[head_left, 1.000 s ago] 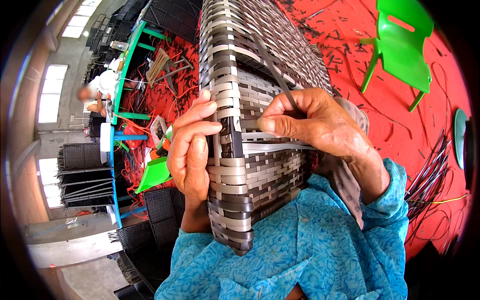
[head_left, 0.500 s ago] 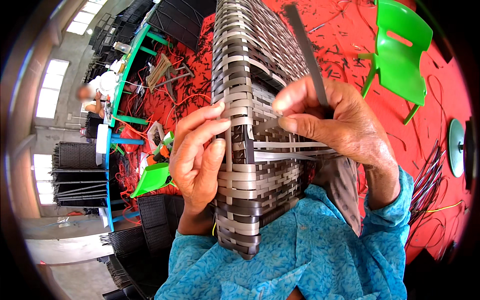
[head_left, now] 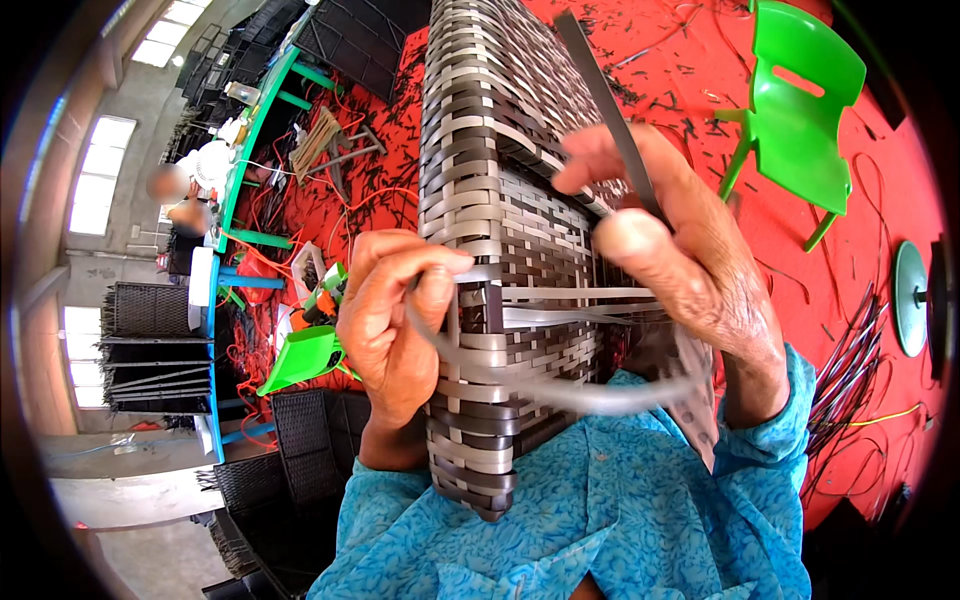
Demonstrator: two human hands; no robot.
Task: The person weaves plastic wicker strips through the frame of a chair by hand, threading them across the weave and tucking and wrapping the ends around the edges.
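- Clearly, the flat grey weaving strip (head_left: 560, 390) looks light, springy and smooth; it bends in a loose loop without kinking, so I judge it best gripped flat, close to where it enters the weave.
- The left hand (head_left: 395, 320) is curled closed, pinching the strip at the front corner of the woven wicker panel (head_left: 480, 130).
- The right hand (head_left: 680, 250) is closed too, thumb pressing a dark strip end (head_left: 605, 100) that stands upward.
- The loop sags between both hands, just below the fingers.
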